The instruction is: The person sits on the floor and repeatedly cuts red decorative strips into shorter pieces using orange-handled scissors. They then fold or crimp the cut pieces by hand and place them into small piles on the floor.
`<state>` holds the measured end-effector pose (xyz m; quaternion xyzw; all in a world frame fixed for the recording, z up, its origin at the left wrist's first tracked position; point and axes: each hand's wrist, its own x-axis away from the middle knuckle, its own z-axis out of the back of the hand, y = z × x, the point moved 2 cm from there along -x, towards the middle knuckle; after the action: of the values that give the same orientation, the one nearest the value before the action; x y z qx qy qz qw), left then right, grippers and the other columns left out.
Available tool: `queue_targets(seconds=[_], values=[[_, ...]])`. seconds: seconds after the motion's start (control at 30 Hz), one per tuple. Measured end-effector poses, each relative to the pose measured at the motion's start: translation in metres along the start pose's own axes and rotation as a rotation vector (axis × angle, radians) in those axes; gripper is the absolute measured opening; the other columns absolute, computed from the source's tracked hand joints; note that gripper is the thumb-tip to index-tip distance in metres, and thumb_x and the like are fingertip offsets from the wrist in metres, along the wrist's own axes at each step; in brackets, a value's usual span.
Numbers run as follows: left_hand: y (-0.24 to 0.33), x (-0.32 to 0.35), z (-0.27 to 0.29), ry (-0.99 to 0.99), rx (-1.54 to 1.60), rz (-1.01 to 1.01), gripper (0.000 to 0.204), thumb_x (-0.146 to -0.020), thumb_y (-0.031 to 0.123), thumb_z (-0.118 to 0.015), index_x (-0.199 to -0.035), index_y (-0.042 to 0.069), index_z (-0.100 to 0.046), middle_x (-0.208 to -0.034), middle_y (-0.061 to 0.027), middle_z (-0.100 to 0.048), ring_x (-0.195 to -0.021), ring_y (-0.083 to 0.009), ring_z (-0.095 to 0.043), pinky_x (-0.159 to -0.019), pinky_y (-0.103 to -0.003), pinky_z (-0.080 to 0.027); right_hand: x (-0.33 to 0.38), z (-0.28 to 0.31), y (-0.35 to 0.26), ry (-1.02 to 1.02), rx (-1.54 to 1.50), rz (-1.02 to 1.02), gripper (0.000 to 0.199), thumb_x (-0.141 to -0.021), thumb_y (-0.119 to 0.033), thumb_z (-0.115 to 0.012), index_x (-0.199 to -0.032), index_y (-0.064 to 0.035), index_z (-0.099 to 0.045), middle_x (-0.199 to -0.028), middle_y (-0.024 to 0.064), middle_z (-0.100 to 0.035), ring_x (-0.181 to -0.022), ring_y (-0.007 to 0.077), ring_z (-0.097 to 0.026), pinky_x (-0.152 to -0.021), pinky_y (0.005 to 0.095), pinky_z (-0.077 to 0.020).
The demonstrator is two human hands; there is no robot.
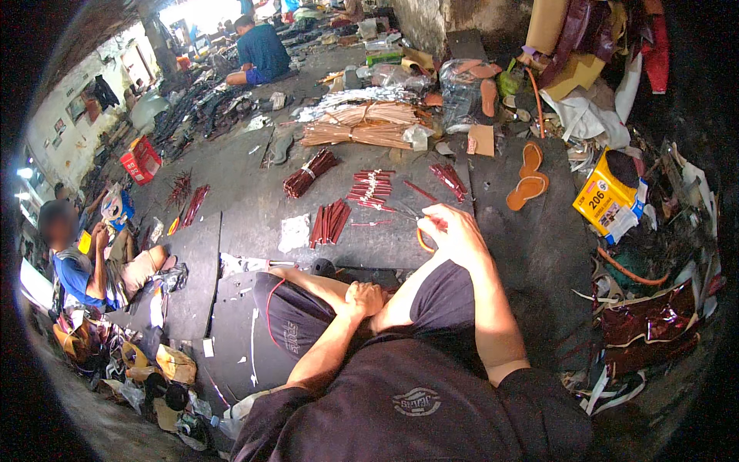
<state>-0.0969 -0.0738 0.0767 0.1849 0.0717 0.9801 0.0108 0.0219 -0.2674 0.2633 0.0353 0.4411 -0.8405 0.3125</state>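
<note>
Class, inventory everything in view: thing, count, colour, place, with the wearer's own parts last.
Looped metal scissors: one, orange-handled, in the right hand
Short thin strips, bundled or piled: several groups, dark red, centre and left
Long thin strips: several bundles, tan, upper centre
Flat sole-shaped pieces: two, tan, right of centre
Square printed bag: one, yellow, blue and white, right
Cardboard box: one, red, upper left
Seated people: at least two, teal and blue tops, top and left
Mixed scraps: uncountable, many colours, around the edges
T-shirt: one, black, bottom centre
Left hand: one, bare, lower centre
Right hand: one, bare, centre-right
</note>
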Motion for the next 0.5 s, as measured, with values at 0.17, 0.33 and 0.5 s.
queue_targets(seconds=[0.17,0.33,0.5], values=[[-0.009,-0.014,-0.013,0.060,0.035,-0.007,0.049,-0.097,0.041,-0.040,-0.100,0.005,-0.071,-0.103,-0.0177,-0.071,-0.100,-0.0298,-0.068,-0.090,-0.044,-0.047,-0.008,-0.005,0.027,-0.142,-0.012,-0.134,0.034,-0.086,-0.029,-0.072,-0.107,-0.0025,-0.067,-0.091,0.0153,-0.071,-0.081,0.0226,-0.069,-0.074,0.0341,-0.0530],[-0.003,-0.029,-0.009,-0.003,0.092,-0.022,0.045,-0.095,0.043,-0.043,-0.101,0.007,-0.071,-0.103,-0.0185,-0.070,-0.100,-0.0304,-0.068,-0.092,-0.045,-0.048,-0.022,0.015,0.060,-0.066,-0.200,-0.155,0.028,-0.091,-0.020,-0.069,-0.112,-0.0017,-0.066,-0.100,0.0118,-0.072,-0.087,0.0166,-0.068,-0.079,0.0320,-0.0530],[-0.055,-0.035,0.018,0.081,0.113,0.032,0.045,-0.094,0.047,-0.051,-0.111,0.009,-0.067,-0.112,-0.0203,-0.067,-0.104,-0.0318,-0.066,-0.093,-0.044,-0.050,-0.072,-0.003,0.048,-0.144,-0.148,-0.124,0.026,-0.092,-0.017,-0.067,-0.112,-0.0016,-0.065,-0.101,0.0086,-0.071,-0.090,0.0138,-0.066,-0.079,0.0290,-0.0520]])
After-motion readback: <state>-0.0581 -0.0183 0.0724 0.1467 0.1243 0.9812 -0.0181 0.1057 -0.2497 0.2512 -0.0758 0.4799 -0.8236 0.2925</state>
